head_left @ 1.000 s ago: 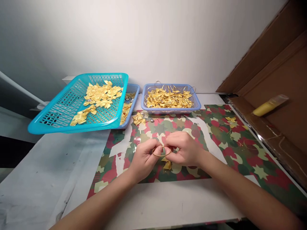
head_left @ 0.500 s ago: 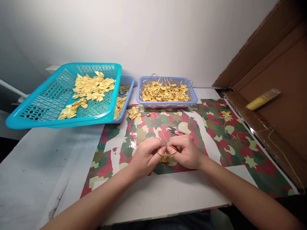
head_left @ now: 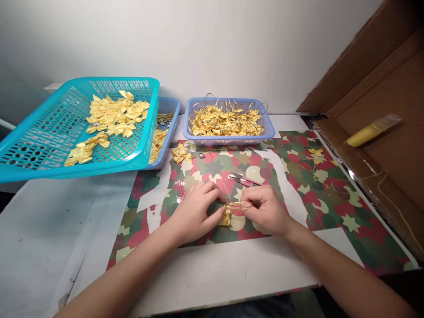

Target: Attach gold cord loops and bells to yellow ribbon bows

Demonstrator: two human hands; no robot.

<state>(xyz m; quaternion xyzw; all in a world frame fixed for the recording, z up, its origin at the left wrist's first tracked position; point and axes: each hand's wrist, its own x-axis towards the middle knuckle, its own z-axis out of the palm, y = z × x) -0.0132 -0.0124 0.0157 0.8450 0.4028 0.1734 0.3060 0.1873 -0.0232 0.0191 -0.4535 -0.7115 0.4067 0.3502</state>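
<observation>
Low over the patterned sheet, a yellow ribbon bow (head_left: 226,218) hangs at the left end of a narrow gold cord loop (head_left: 235,203). My left hand (head_left: 200,212) has its thumb tip and index fingertip at the bow's upper left side; part of that grip is hidden. Thumb and bent forefinger of my right hand (head_left: 265,208) pinch the loop's right end. Just beyond my hands lie thread snips (head_left: 244,180) with dark blades and pinkish handles. A thin thread runs from near the bow toward them.
At the left stands a turquoise basket (head_left: 145,152) of yellow bows, overlapping a blue basket (head_left: 168,137). Another blue basket (head_left: 228,140) holds bows with gold loops. A loose bow (head_left: 181,153) lies nearby. Cardboard (head_left: 374,92) walls the right side, with a yellow tube (head_left: 372,130) there.
My hands have moved apart, the right one going rightward with the cord loop. The round loop is now drawn out narrow, and the bow shows more. The camera view has shifted slightly.
</observation>
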